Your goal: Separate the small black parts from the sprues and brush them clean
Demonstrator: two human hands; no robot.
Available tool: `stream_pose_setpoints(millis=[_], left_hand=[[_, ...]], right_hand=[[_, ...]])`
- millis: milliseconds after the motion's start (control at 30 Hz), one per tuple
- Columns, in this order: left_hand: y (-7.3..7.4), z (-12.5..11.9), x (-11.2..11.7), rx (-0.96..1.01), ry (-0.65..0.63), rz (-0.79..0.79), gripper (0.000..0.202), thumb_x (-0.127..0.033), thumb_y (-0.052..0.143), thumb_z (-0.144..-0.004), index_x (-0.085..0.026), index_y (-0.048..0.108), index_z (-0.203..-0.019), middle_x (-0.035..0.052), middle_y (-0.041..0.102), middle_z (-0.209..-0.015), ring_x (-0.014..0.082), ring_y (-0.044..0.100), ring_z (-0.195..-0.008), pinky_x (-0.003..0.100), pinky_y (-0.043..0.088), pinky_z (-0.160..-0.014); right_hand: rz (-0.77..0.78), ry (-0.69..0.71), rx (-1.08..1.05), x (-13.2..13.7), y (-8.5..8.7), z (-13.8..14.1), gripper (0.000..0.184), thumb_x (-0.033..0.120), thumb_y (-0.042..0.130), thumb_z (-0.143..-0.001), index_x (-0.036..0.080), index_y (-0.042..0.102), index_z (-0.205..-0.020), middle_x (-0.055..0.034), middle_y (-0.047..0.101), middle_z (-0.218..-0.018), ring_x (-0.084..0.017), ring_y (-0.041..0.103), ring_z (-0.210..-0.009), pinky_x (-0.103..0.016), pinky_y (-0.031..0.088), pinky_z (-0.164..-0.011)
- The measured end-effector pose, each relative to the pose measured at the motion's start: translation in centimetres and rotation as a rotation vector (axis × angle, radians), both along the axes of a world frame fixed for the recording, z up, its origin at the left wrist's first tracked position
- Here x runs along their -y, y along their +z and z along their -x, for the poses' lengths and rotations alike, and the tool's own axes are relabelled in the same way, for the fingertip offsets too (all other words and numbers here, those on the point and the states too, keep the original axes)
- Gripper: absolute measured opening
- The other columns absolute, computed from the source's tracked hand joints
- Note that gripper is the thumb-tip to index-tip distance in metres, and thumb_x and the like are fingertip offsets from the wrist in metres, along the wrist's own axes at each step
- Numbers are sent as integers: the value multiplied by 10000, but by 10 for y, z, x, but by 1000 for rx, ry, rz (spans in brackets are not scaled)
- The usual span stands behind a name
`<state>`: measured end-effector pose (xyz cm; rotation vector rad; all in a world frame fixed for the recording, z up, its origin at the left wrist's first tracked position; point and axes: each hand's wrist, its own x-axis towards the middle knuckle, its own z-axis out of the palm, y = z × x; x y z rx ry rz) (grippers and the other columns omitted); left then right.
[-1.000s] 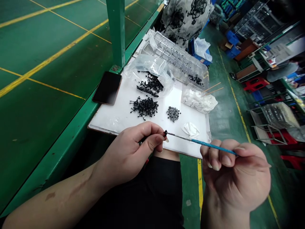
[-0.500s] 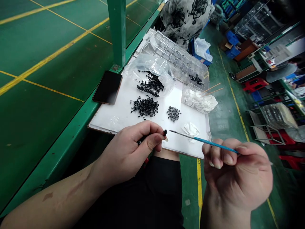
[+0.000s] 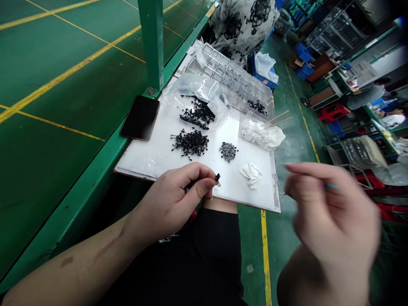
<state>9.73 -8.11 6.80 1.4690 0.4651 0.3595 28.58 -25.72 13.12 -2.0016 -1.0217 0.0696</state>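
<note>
My left hand (image 3: 172,204) is closed in a pinch on a small black plastic part (image 3: 217,177), held just over the near edge of a white board (image 3: 153,159). My right hand (image 3: 334,225) is off to the right of the board and smeared by motion. A streak of a thin blue tool (image 3: 331,186) shows between its fingers. On the board lie a loose pile of black parts (image 3: 190,143), a small heap of metal rings (image 3: 228,151) and a crumpled white wipe (image 3: 251,174).
A clear bag with more black parts (image 3: 199,112), a clear box of white pieces (image 3: 261,134) with wooden sticks, and a compartment tray (image 3: 232,78) stand further back. A dark phone (image 3: 140,118) lies by a green post (image 3: 153,42). Another person in floral cloth (image 3: 242,21) sits beyond.
My right hand has pulled the blue tool away from the black part, swinging right and up, and is now blurred. My left hand keeps its pinch in the same place.
</note>
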Motion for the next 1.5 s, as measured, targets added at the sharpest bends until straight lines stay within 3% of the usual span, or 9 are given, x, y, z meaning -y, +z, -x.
stream_pose_setpoints(millis=[167,300,767,900,967,1067,1167,1300,1500], left_hand=[[-7,0,-3,-67,-4,-59,280,-495,551,-1081,-262,669,-978,-33,696,-835,145,644,-793,269,495,-743],[-13,2,-5,-97,9,-101,313,-511,542,-1077,-255,660,-941,-19,684,-820,162,612,-759,293,462,-705],[-12,-9,-14,-124,-56,-136,309,-480,507,-1088,-228,641,-967,17,705,-841,182,646,-764,305,498,-716],[-7,-7,-14,-96,-71,-152,273,-432,509,-1094,-226,643,-976,14,711,-825,180,669,-753,294,514,-712],[-5,-5,-12,-70,-79,-152,252,-417,519,-1096,-231,650,-986,0,713,-819,167,672,-748,278,512,-707],[0,-2,-7,-8,-61,-172,218,-385,530,-1100,-243,653,-988,-28,704,-814,137,659,-743,249,500,-710],[6,0,-3,56,-65,-202,187,-352,539,-1102,-253,655,-994,-47,704,-824,116,651,-743,230,498,-727],[13,4,1,106,-75,-202,188,-354,539,-1104,-255,661,-1002,-52,709,-840,105,662,-760,214,503,-732],[17,13,2,122,-73,-215,189,-351,527,-1109,-251,662,-1022,-50,711,-849,111,663,-768,230,499,-745]], right_hand=[[718,-34,326,-42,-49,-39,246,403,608,-1023,220,757,-951,-63,696,-789,-208,616,-699,-328,408,-633],[782,-58,382,-60,-80,-72,221,377,630,-1033,180,730,-1024,-75,706,-985,-178,651,-814,-310,520,-698],[832,-85,417,-92,-106,-105,203,346,665,-1017,149,706,-997,-74,719,-1045,-192,686,-933,-373,574,-855],[785,-156,431,-91,-80,-88,114,200,628,-907,161,723,-857,-142,737,-949,-231,653,-815,-354,466,-730],[704,-144,428,-80,-53,-64,93,217,653,-862,196,740,-888,-78,731,-842,-206,624,-722,-340,435,-689],[412,-10,247,-57,-12,-19,58,238,728,-830,236,770,-870,16,650,-645,-141,529,-539,-304,392,-567],[199,180,46,-40,12,18,50,285,740,-917,279,783,-942,6,746,-836,-158,644,-670,-292,421,-557],[81,374,-94,-34,14,41,98,219,704,-975,287,774,-989,-18,756,-1016,-192,709,-895,-311,511,-680],[-26,316,-266,-33,3,52,161,195,707,-992,313,795,-1058,-4,747,-1011,-144,681,-897,-254,502,-688]])
